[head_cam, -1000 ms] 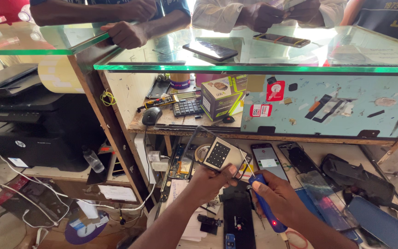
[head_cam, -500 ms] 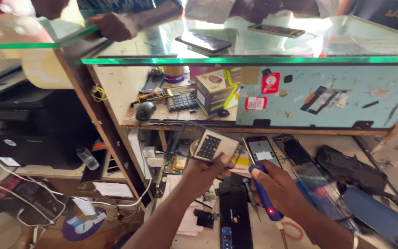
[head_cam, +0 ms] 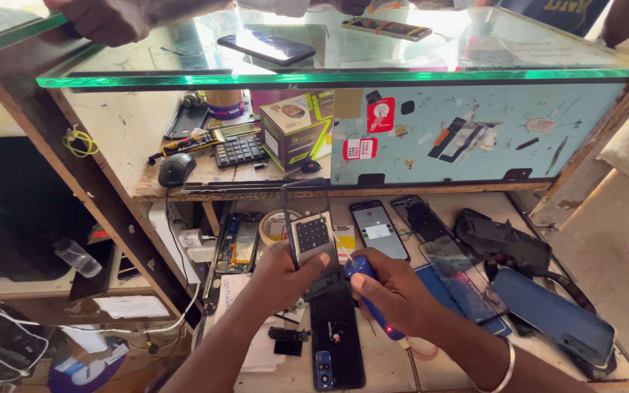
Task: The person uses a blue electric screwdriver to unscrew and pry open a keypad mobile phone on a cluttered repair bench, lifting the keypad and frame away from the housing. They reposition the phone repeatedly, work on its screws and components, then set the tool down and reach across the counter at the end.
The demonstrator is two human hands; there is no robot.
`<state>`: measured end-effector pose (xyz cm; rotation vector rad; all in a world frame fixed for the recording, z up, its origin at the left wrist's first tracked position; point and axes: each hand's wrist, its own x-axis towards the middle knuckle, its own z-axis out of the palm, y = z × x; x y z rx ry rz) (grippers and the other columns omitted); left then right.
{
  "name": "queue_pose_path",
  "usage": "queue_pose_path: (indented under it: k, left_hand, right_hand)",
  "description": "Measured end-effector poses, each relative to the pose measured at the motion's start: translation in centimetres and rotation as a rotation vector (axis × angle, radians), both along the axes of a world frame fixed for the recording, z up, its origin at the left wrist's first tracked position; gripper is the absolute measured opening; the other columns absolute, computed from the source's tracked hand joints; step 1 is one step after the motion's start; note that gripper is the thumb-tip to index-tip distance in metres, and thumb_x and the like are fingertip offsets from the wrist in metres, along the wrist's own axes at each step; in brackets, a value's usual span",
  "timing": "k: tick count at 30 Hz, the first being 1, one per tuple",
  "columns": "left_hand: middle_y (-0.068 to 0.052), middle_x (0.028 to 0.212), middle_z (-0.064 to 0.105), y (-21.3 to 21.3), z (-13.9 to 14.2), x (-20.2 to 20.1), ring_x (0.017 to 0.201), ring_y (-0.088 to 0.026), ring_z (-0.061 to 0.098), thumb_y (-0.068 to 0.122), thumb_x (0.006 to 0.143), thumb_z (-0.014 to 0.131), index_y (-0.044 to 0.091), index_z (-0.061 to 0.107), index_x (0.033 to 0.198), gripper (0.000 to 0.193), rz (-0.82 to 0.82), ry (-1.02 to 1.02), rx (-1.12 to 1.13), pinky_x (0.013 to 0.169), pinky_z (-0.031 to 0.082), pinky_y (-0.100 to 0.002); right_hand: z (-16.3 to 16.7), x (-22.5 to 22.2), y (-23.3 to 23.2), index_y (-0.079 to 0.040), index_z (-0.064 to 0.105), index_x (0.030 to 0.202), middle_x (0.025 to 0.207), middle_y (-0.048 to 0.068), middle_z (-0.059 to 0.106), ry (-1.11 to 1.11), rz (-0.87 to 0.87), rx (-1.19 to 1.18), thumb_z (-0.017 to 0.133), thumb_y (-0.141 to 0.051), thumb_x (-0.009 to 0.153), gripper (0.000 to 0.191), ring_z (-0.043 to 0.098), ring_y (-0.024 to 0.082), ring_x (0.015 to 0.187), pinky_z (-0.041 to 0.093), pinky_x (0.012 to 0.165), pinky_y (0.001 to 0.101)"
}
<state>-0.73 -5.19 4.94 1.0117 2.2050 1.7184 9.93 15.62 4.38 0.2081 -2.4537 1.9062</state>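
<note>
Left hand (head_cam: 282, 280) gripped the keypad module (head_cam: 311, 236), held upright over the surface (head_cam: 387, 364); right hand (head_cam: 394, 291) clenched a blue tool (head_cam: 370, 302), tip at the module's edge, contact unclear. Work looked midway: open phone (head_cam: 336, 338) lay below, back exposed. Box (head_cam: 296, 131) on the shelf was closed, contents unseen.

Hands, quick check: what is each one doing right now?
Left hand: closed, holding a small keypad device upright.
Right hand: closed around a blue tool, its tip by the device.
</note>
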Motion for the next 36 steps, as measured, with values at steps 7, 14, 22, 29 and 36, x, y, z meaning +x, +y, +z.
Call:
queue_pose_path:
  k: [7,14,22,29,36]
  left_hand:
    - [-0.004,0.069,0.066,0.3,0.0,0.4,0.063,-0.009,0.057,0.022,0.089,0.069,0.004,0.071,0.097,0.019,-0.001,-0.068,-0.161,0.057,0.050,-0.032]
    - [-0.001,0.066,0.060,0.1,0.0,0.5,0.058,-0.008,0.052,0.021,0.092,0.067,0.004,0.067,0.095,0.018,-0.020,-0.074,-0.117,0.051,0.044,-0.032]
    - [0.002,0.067,0.063,0.2,0.2,0.9,0.058,-0.006,0.058,0.024,0.093,0.065,0.005,0.066,0.095,0.018,-0.045,-0.006,-0.128,0.051,0.047,-0.028]
    - [0.004,0.068,0.063,0.2,-0.8,0.1,0.061,-0.004,0.053,0.018,0.093,0.066,0.004,0.067,0.091,0.015,-0.077,-0.047,-0.009,0.052,0.045,-0.026]
    - [0.007,0.070,0.060,0.1,-1.5,-0.6,0.063,-0.002,0.050,0.015,0.093,0.066,0.004,0.066,0.091,0.011,-0.137,-0.088,0.070,0.054,0.044,-0.026]
  right_hand:
    - [0.5,0.2,-0.2,-0.005,0.063,0.114,0.066,0.002,0.063,-0.017,-0.006,0.208,0.062,-0.041,0.093,0.041,0.065,0.009,0.055,0.053,0.049,0.0276]
    - [0.4,-0.1,-0.3,-0.004,0.062,0.109,0.063,0.002,0.063,-0.023,-0.005,0.281,0.061,-0.044,0.095,0.042,0.065,0.009,0.052,0.053,0.047,0.0274]
    - [0.4,-0.2,-0.1,-0.004,0.063,0.110,0.062,0.002,0.063,-0.013,-0.023,0.241,0.061,-0.042,0.095,0.041,0.062,0.008,0.052,0.052,0.047,0.0274]
    - [0.1,-0.2,0.0,-0.005,0.062,0.111,0.063,0.000,0.061,-0.072,0.043,0.267,0.062,-0.039,0.094,0.038,0.063,0.007,0.052,0.053,0.047,0.0271]
    - [-0.1,-0.2,-0.1,-0.003,0.061,0.103,0.064,0.001,0.058,-0.006,0.064,0.278,0.064,-0.040,0.095,0.038,0.061,0.008,0.053,0.052,0.047,0.0273]
